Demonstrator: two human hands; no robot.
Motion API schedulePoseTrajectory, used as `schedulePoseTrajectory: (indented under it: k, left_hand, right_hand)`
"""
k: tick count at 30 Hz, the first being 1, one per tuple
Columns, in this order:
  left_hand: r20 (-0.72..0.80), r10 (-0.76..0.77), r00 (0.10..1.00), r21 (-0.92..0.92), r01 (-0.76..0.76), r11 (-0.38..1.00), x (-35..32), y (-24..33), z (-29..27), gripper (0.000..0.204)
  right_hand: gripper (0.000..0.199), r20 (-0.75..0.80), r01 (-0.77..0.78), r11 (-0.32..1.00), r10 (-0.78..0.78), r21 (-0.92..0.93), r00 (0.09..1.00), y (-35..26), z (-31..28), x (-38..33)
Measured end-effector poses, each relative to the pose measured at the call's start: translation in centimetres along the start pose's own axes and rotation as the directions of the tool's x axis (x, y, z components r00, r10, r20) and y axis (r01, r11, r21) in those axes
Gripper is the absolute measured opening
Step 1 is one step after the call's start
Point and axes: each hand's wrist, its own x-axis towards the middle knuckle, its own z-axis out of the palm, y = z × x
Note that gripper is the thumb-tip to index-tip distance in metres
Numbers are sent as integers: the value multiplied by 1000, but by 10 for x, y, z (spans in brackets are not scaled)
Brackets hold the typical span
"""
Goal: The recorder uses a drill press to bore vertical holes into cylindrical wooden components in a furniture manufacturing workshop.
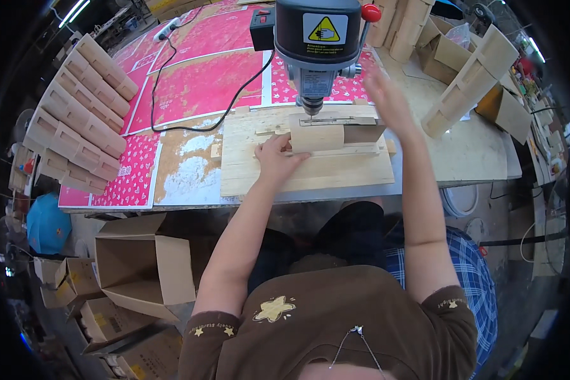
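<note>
Under the bench drill press [316, 38], a pale wooden piece with a rounded face [318, 137] lies on a flat wooden board [310, 172]. My left hand [277, 158] grips the left end of this piece, thumb along its near side and fingers behind. The drill chuck [311, 104] and its thin bit stand just above the piece's far edge. My right hand [386, 101] is raised beside the right end of the piece, below the lever with a red knob [370, 12]. It looks blurred, and its fingers are hard to make out. A wooden strip runs along the piece's near side.
Stacked pale wooden pieces with rectangular cutouts [82, 117] stand at the left; another stack [468, 82] stands at the right. A black cable [190, 128] loops across the pink table covering [202, 76]. Open cardboard boxes [130, 266] sit on the floor at the left.
</note>
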Motion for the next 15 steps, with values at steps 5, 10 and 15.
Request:
schedulePoseTrajectory:
  k: [5,10,15]
  left_hand:
    - [-64,117,991,-156,-125,980,-2,-7,-12,44]
    - [-167,324,931,-46,-335,941,-38,-27,-85,34]
    - [-39,-283,958,-506,225,833,-69,-16,-147,25]
  right_hand:
    - [29,167,167,940,-121,-297,978,22,19,-77]
    - [29,186,140,944,-86,-298,979,11,12,-91]
    - [31,179,82,970,-41,-227,983,-9,12,-105]
